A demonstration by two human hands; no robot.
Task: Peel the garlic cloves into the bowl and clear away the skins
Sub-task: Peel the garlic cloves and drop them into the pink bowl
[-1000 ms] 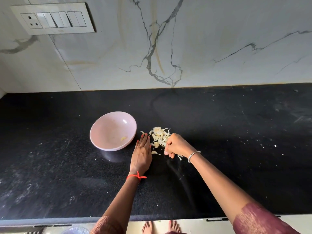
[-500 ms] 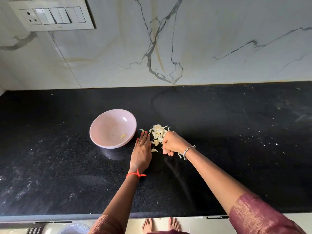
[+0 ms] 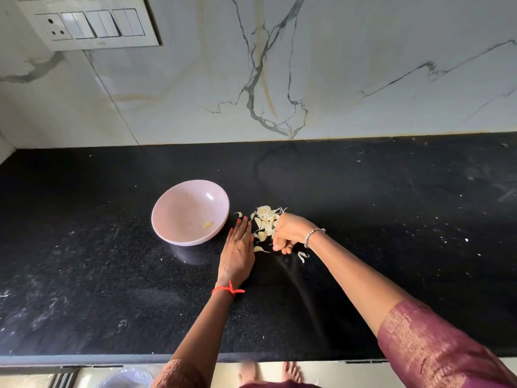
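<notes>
A pale pink bowl (image 3: 179, 217) stands on the black counter with one peeled garlic clove (image 3: 207, 225) inside. Right of it lies a small heap of whitish garlic skins (image 3: 264, 219). My left hand (image 3: 237, 249) lies flat on the counter with straight fingers, its edge against the left side of the heap. My right hand (image 3: 288, 233) is curled over the right side of the heap, its fingertips down among the skins. What its fingers hold is hidden. Loose skins lie at the near side (image 3: 259, 249) and under my right wrist (image 3: 302, 256).
The black stone counter (image 3: 391, 219) runs wide to both sides, with white specks on the right. A marble wall with a switch plate (image 3: 89, 23) rises behind. The counter's front edge (image 3: 112, 358) is near me, with a plastic-lined bin (image 3: 126, 378) and bare feet below.
The view has shifted slightly. My right hand has drawn a little toward my left hand, closing on the heap of skins. My left hand stays flat in the same spot.
</notes>
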